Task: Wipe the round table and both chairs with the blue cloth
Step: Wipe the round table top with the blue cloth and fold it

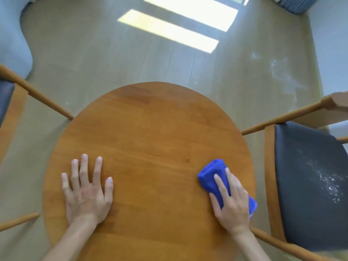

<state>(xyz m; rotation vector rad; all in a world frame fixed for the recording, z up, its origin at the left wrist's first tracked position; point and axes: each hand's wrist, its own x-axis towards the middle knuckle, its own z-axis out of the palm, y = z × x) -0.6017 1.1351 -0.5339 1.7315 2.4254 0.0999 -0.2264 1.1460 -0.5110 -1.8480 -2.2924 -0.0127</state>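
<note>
Head view: blue cloth under right hand (pressed flat).

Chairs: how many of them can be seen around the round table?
2. One chair stands at the table's right, its dark seat speckled with white dust. The other chair is at the left edge, mostly cut off. Others may be outside the view.

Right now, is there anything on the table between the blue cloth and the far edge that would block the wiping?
Nothing visible does. The right hand presses the blue cloth on the round table, and the wood ahead of it is bare up to the far edge. The left hand lies flat well to the side.
</note>
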